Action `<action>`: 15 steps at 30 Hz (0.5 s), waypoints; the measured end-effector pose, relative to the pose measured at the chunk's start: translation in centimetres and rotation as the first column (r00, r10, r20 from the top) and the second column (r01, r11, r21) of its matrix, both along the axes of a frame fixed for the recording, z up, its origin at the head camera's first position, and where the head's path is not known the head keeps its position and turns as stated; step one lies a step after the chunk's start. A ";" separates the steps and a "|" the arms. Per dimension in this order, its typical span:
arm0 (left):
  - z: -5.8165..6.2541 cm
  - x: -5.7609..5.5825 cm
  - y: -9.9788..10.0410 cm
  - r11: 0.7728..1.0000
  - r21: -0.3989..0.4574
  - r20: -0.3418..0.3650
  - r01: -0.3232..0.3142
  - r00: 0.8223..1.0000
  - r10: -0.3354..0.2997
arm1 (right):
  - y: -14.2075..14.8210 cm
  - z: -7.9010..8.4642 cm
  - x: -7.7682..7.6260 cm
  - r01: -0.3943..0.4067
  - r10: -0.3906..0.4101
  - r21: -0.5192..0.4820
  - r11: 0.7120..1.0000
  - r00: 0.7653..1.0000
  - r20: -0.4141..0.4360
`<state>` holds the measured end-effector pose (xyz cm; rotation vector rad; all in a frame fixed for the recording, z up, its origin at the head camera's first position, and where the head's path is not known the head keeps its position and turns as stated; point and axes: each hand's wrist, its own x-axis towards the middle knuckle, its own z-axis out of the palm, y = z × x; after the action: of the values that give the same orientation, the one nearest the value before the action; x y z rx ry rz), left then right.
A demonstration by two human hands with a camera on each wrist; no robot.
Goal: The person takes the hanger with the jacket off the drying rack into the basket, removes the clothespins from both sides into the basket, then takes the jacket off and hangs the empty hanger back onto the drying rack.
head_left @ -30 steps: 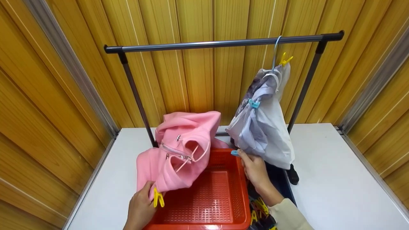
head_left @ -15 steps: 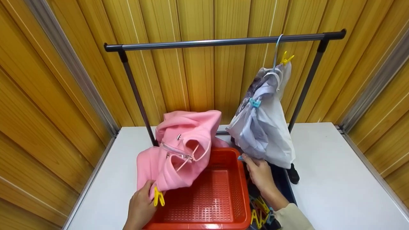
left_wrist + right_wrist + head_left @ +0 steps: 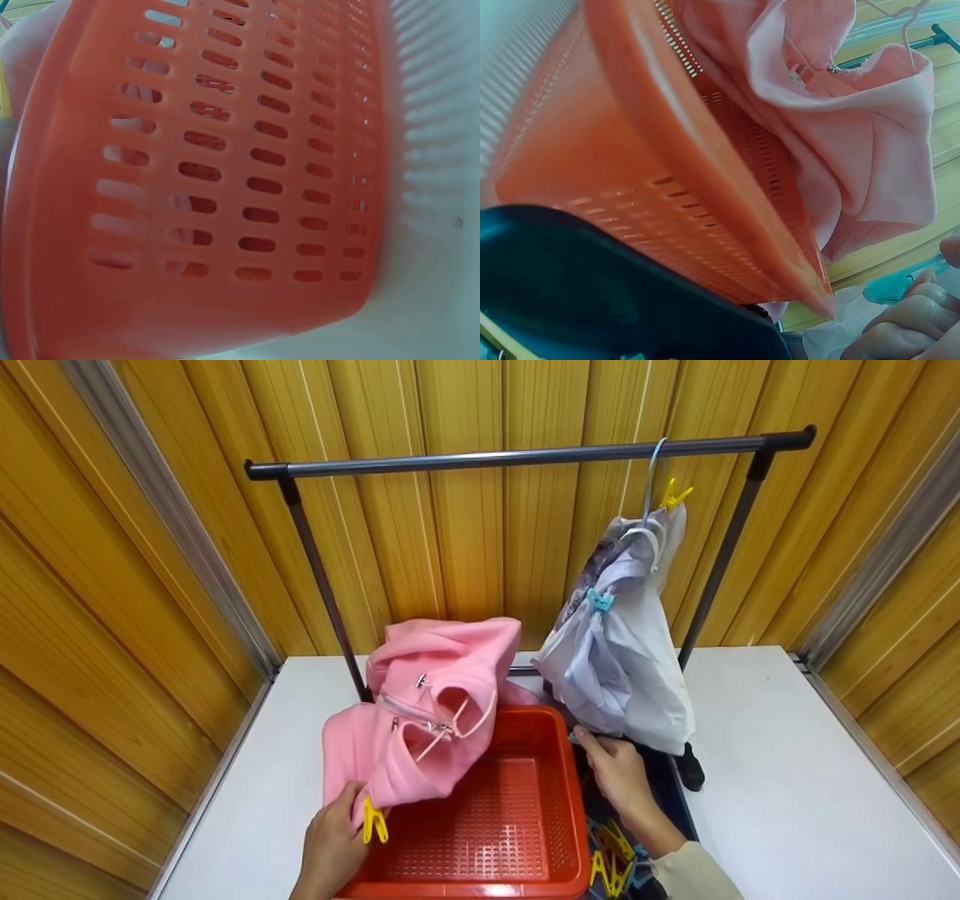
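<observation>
Pink garment [image 3: 421, 706] with silvery zipper [image 3: 405, 713] sits rumpled above the red basket [image 3: 561, 780].

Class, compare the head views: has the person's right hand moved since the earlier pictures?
Yes. Against the red basket, the right hand has moved rightward and slightly down in the head view.

- Free path: down into the red basket [image 3: 480, 889], right of the pink garment [image 3: 405, 690].
- That garment blocks the basket's left part.
- Pale cloth [image 3: 649, 675] hangs just beyond the right hand [image 3: 626, 784].
</observation>
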<state>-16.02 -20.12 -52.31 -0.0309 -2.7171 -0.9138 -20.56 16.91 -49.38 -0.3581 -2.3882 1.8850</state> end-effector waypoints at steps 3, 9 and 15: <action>-0.1 0.0 0.0 1.000 -0.001 -0.019 0.004 1.000 -0.004 | 0.3 -0.2 0.1 0.004 -0.004 0.029 1.000 1.000 0.010; -0.4 0.1 -0.1 1.000 -0.030 -0.100 0.010 0.995 -0.012 | 0.7 -0.4 0.5 0.002 -0.004 0.047 0.999 0.999 0.032; -0.4 0.0 -0.1 1.000 -0.020 -0.099 0.012 0.995 -0.014 | 1.1 -1.2 0.8 -0.021 0.017 0.073 0.997 0.998 0.054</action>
<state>-15.97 -20.25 -52.69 -0.0950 -2.6366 -0.8654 -19.76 18.04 -50.57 -0.3864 -2.4956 1.8123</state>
